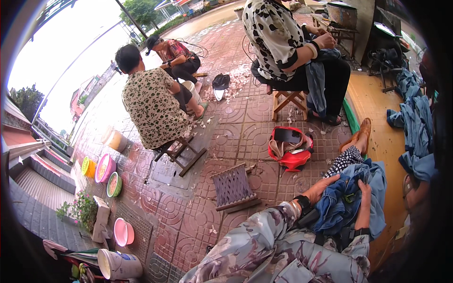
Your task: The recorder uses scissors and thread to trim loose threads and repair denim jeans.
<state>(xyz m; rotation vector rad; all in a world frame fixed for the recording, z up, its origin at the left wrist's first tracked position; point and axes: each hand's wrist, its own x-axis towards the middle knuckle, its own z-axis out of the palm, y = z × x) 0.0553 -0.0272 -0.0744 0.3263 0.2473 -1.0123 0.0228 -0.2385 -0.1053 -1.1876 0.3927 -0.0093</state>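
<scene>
My left hand (323, 185) rests on a bunched blue denim garment (347, 200) lying across my lap, fingers gripping its upper fold. My right hand (364, 192) pinches the same garment from the right side, fingers curled into the cloth. Both wrists carry dark bands, and my sleeves are grey with a floral print. My leg in dotted trousers (347, 159) stretches out beyond the garment, ending in a brown shoe (362, 132).
A small woven stool (233, 187) lies tipped on the paved ground. A red bag (290, 148) sits open nearby. Three people sit on low stools ahead. Coloured bowls (106, 172) and a bucket (118, 265) stand at left. More blue garments (417, 137) pile at right.
</scene>
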